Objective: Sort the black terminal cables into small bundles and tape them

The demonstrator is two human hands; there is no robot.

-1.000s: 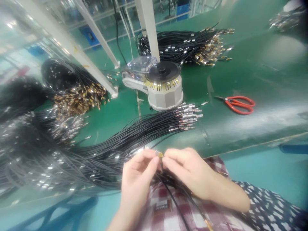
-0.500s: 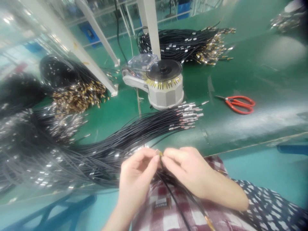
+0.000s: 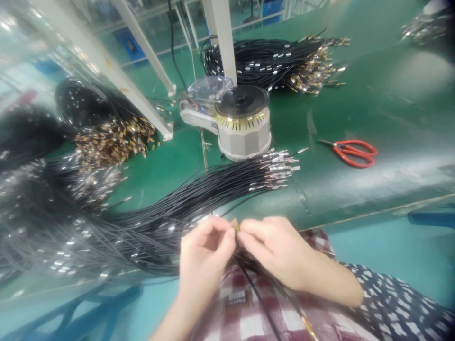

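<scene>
My left hand point(image 3: 209, 248) and my right hand point(image 3: 272, 246) meet close in front of my body, both closed in a pinch. Between their fingertips is a small piece of yellow-brown tape point(image 3: 235, 225), at the end of a black cable point(image 3: 256, 294). The cable runs down from my fingers over the checked cloth on my lap. A second black cable with a gold-coloured end point(image 3: 308, 326) hangs beside it. My fingers partly hide the cable tip. Just beyond my hands, a bundle of black cables point(image 3: 199, 192) with white-and-red tagged ends lies on the bench.
A round tape dispenser point(image 3: 245, 137) stands behind the bundle. Red-handled scissors point(image 3: 355, 152) lie to the right on the green bench point(image 3: 398, 113). More cable bundles point(image 3: 113, 142) with gold ends are piled at left, another bundle point(image 3: 263, 61) at the back. White posts point(image 3: 224, 42) rise from the bench.
The yellow-brown tape has turned slightly between my fingertips and shows more to the upper left. Both hands stay in nearly the same place.
</scene>
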